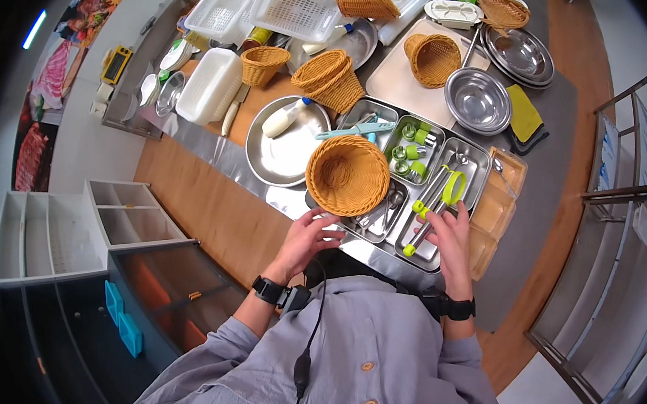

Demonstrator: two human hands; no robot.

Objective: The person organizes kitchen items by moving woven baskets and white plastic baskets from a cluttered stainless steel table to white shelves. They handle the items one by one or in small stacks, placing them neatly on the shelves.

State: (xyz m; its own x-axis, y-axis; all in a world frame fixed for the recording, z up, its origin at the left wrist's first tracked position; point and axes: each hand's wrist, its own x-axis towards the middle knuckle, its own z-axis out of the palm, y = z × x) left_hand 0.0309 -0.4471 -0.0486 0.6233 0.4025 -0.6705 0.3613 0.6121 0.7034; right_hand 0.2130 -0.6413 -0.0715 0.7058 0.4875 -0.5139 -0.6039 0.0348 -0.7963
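A round orange wicker basket (347,176) sits tilted over the near steel trays. My left hand (310,237), fingers apart, is just below its near rim; whether a fingertip touches it is unclear. My right hand (449,233) is over a long stainless steel tray (475,162) of metal utensils. Its fingers are at the lime-green-ended tools (431,225), close below a lime-green loop (454,187); a grip cannot be made out. Beside it, a smaller tray holds several green-and-steel cutters (412,150). Another tray (380,233), partly under the basket, holds metal spoons.
A steel pan (263,164) with a white, blue-capped bottle (285,119) stands left. Right are a brown divided tray (483,240) and steel bowls (478,101). Farther back are more wicker baskets (328,79), a cutting board (388,86), white plastic baskets (209,85) and a knife (231,115).
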